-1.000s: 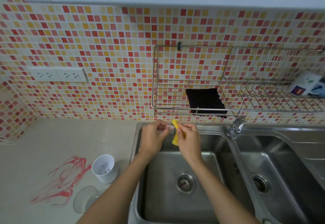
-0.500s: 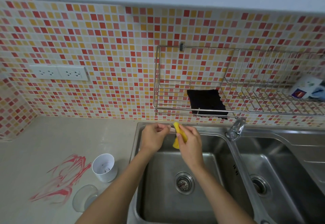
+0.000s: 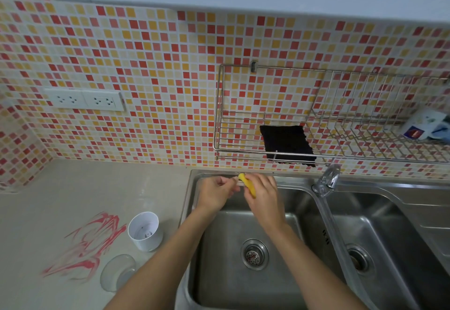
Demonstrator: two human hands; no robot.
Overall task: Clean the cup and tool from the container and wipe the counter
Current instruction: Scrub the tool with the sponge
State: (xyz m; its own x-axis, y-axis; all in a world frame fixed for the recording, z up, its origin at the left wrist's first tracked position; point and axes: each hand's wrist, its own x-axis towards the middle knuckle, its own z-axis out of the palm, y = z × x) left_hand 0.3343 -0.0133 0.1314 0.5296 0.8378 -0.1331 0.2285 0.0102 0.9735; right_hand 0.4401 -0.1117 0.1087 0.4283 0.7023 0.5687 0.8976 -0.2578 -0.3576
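Both hands are over the back of the left sink basin (image 3: 219, 273). My right hand (image 3: 264, 194) grips a yellow sponge (image 3: 247, 183) and presses it against a small pale tool (image 3: 238, 182), mostly hidden, which my left hand (image 3: 215, 194) pinches. A white cup-like container (image 3: 145, 234) stands upright on the counter (image 3: 73, 197) left of the sink. A clear lid (image 3: 117, 272) lies in front of it. Red smears (image 3: 87, 244) streak the counter to the left.
A tap (image 3: 327, 180) stands between the two sink basins, its spout over the divider. A wire rack (image 3: 341, 117) on the tiled wall holds a black cloth (image 3: 287, 144) and a small packet (image 3: 423, 127). Power sockets (image 3: 85, 100) sit on the wall at left.
The hands stay together at the back of the sink; the right hand with the sponge has shifted slightly along the tool. The cup, lid and smears are unmoved.
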